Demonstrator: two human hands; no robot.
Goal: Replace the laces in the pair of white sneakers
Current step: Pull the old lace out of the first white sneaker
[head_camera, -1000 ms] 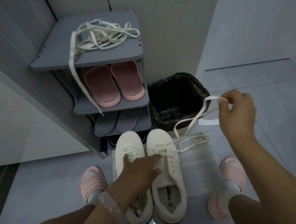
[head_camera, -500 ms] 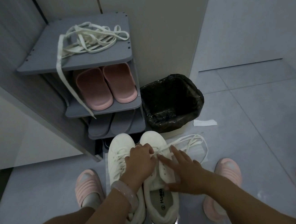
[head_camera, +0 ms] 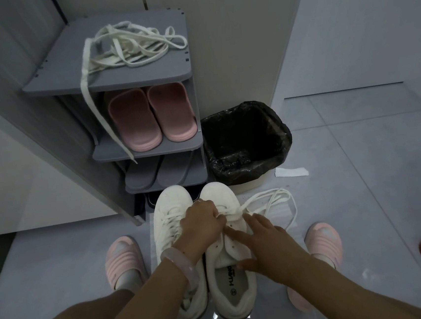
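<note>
Two white sneakers (head_camera: 202,250) sit side by side on the floor, toes toward a grey shoe rack (head_camera: 109,79). Left hand (head_camera: 201,223) curls round the right sneaker's lace (head_camera: 267,200) at the eyelets. Right hand (head_camera: 266,244) lies w/ fingers spread flat on that sneaker. Spare laces (head_camera: 129,48) heaped atop rack; black-lined bin (head_camera: 246,140) beside it.
</note>
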